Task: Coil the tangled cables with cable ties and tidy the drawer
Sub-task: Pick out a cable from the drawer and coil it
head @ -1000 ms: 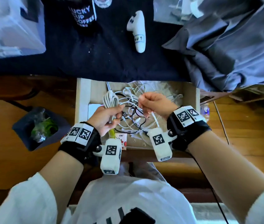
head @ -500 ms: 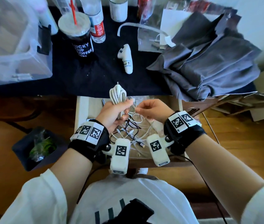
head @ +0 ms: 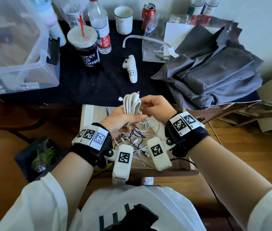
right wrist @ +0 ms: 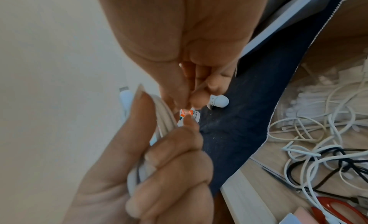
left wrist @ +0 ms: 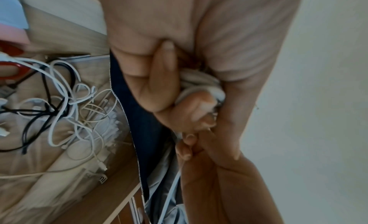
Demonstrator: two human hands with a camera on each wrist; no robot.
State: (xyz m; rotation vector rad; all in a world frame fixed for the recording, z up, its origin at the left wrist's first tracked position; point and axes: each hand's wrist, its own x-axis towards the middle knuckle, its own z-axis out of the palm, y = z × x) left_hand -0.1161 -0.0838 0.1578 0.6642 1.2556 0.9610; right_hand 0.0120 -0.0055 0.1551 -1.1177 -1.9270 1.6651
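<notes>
White cable coil [head: 131, 105] held above drawer [head: 86, 117], gripped at lower half by left hand [head: 120, 121]. Thin cable tie pinched by right hand [head: 155, 105] fingertips. Coil judged light, springy; best clamped mid-bundle.

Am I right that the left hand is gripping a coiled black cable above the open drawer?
Not quite: the coiled cable gripped by the left hand above the open drawer is white, as the head view shows.
</notes>
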